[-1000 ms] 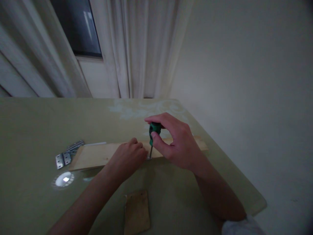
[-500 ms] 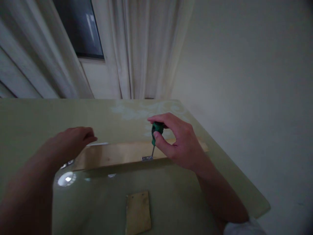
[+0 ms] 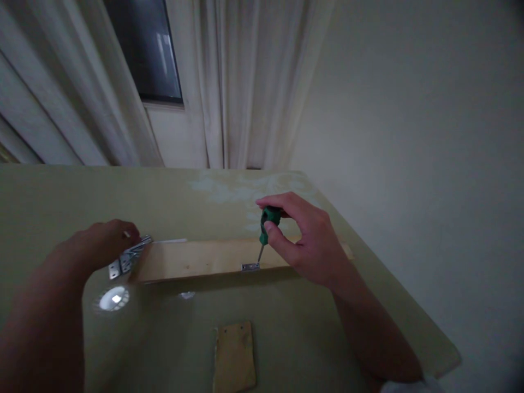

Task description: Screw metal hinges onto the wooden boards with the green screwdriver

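Observation:
My right hand [image 3: 305, 240] grips a small green-handled screwdriver [image 3: 271, 218] between thumb and fingers. The screwdriver's shaft slants down, its tip at the right end of a small metal hinge [image 3: 250, 267] on the front edge of a long pale wooden board [image 3: 213, 256]. At the board's left end, my left hand [image 3: 104, 243] has its fingers curled over a pile of silver metal hinges [image 3: 126, 259]. The fingertips are partly hidden, so what they pinch, if anything, cannot be made out.
A shiny round dish [image 3: 113, 298] stands in front of the hinges. Nearer me lies a small wooden piece [image 3: 234, 357] with two holes. A small clear scrap [image 3: 187, 295] lies between. The green table [image 3: 172, 338] ends at a wall on the right; curtains [image 3: 237, 82] hang behind.
My left hand has moved left from above the board's end to the metal pile, uncovering part of it. My right hand keeps the screwdriver at the hinge. The view has shifted slightly.

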The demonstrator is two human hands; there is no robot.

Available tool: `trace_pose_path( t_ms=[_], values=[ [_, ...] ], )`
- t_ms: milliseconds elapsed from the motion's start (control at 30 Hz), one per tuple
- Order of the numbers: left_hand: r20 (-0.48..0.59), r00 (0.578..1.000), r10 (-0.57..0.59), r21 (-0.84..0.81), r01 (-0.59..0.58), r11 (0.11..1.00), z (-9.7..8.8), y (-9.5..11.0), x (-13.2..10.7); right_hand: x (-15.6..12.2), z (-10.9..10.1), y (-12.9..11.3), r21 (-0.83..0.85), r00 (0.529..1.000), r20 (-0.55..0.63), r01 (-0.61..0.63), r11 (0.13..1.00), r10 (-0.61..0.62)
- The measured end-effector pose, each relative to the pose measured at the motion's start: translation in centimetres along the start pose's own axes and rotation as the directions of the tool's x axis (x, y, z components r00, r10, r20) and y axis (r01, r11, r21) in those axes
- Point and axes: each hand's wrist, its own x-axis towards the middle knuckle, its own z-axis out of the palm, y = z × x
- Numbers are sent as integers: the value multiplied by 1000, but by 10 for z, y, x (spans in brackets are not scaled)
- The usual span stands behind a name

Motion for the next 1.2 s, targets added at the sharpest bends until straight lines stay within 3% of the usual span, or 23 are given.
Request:
trace_pose_path(
  t_ms=[33,100,167,233,333,433,533,867,1200],
  values=[
    [-14,1000,-13,60,14,998,-4,21,-3,0,0,0,1,1000,0,-7,1000,7],
    [-24,984,177,10,-177,984,-6,76,-14,0,-1,0,6,1000,1,-16,1000,16],
    [-2,905,426,-102,-424,900,3,135,-29,0,-2,0,11,1000,4,-16,1000,16],
    [41,806,590,-150,-579,802,20,183,-44,0,-3,0,16,1000,7,-16,1000,16],
    [90,703,705,-134,-693,708,50,218,-57,0,-4,0,16,1000,3,-9,1000,9],
    [83,670,738,-133,-726,674,70,221,-57,-1,-5,0,25,1000,5,0,1000,0],
    [83,680,728,-134,-717,684,77,216,-52,-1,-5,-1,37,1000,20,8,999,-9],
    [63,703,708,-105,-701,706,80,216,-50,-1,2,1,79,997,64,27,996,-33],
    [73,710,700,-124,-690,713,81,216,-49,-2,-3,-4,-5,994,109,-9,1000,9]
  ],
)
